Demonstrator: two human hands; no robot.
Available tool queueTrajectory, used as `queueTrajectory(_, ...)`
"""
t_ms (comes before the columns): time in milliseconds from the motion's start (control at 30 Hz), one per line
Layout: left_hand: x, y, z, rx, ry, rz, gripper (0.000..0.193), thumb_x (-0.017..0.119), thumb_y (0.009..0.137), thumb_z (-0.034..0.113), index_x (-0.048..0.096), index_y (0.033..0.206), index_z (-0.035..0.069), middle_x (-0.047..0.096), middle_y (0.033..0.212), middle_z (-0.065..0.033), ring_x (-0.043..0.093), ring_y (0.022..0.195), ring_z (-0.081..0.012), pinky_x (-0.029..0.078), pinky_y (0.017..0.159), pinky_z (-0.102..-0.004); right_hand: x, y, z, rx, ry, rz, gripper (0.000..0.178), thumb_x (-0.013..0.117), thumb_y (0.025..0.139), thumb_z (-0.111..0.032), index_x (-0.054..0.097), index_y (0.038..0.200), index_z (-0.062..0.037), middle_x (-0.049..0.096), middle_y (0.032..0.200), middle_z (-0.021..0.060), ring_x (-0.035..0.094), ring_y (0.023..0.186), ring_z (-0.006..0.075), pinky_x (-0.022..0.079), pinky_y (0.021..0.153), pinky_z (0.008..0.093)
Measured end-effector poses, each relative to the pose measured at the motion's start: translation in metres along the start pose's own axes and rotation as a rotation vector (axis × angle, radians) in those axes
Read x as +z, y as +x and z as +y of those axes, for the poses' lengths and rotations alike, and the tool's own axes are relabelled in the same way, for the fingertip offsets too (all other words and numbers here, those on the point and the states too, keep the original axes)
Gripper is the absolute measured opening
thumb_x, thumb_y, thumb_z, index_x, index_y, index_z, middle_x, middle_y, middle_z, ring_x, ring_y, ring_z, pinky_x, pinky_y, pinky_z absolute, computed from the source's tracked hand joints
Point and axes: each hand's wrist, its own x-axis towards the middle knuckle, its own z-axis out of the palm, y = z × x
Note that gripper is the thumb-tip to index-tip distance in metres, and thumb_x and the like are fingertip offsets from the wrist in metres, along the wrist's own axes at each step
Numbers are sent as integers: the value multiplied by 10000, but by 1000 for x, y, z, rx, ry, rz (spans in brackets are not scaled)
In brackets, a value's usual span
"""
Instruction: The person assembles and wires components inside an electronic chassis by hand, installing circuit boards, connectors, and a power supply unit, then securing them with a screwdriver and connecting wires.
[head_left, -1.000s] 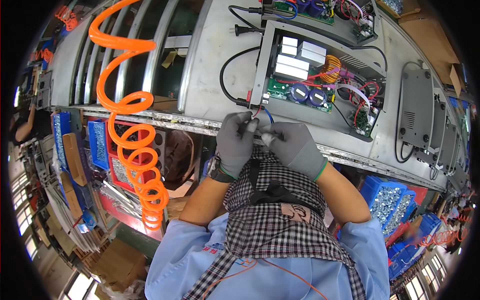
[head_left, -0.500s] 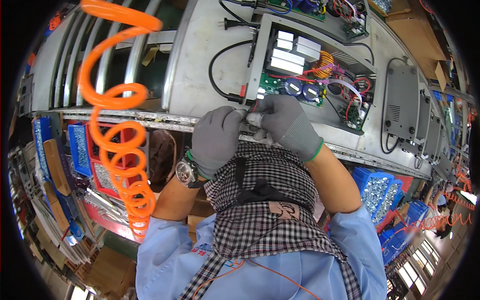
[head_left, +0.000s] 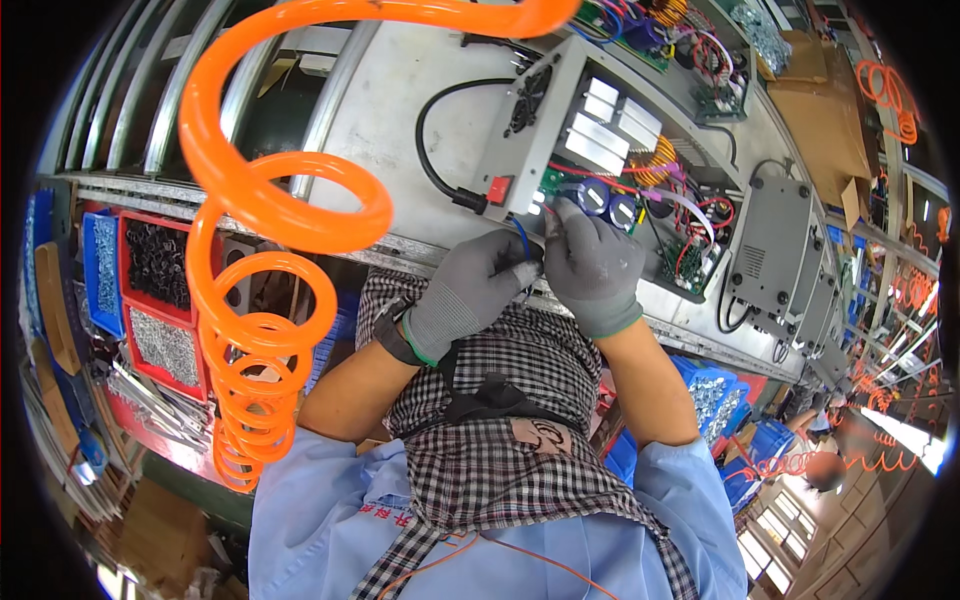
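In grey gloves, both my hands work at the near left corner of an open grey metal case (head_left: 545, 125). My left hand (head_left: 468, 288) is closed, thumb against fingers, on a thin blue wire (head_left: 521, 236) that comes down from the case corner. Close beside it, my right hand (head_left: 600, 268) has its fingers drawn together at the near wall; what they pinch is hidden. Inside the case are white blocks (head_left: 597, 145), an orange-wound coil (head_left: 657, 162), blue round capacitors (head_left: 593, 197) and a green circuit board. A red switch (head_left: 498, 189) and a plugged-in black cord (head_left: 425, 140) are on its left end.
A coiled orange air hose (head_left: 290, 225) hangs at the left, over red bins (head_left: 165, 345) of small parts. Another open case (head_left: 715, 60) stands behind, and closed grey cases (head_left: 775, 250) lie at the right. Blue bins (head_left: 708, 395) of metal parts sit below the bench edge.
The case has turned, so its end with the switch and fan grille shows more. My hands have shifted slightly right and down, and the blue wire now shows. The orange hose has swung nearer.
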Motion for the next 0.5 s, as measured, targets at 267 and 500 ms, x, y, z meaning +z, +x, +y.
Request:
queueTrajectory(267,-3,-11,-12,-28,-124,79,208,627,890,97,626,1049,-37,682,845,-95,646,749,-113,512,669,-249,-7,3,-8,55,-37,-107,123,690,778,-106,664,891,-65,589,581,82,582,480,250,449,455,348)
queueTrajectory(500,-5,-21,-1,-76,-40,120,222,646,872,86,622,1047,-49,685,831,-102,655,756,-119,519,667,-256,-18,7,-19,61,-77,-191,154,687,759,-109,650,901,-62,583,576,92,580,472,251,452,447,351)
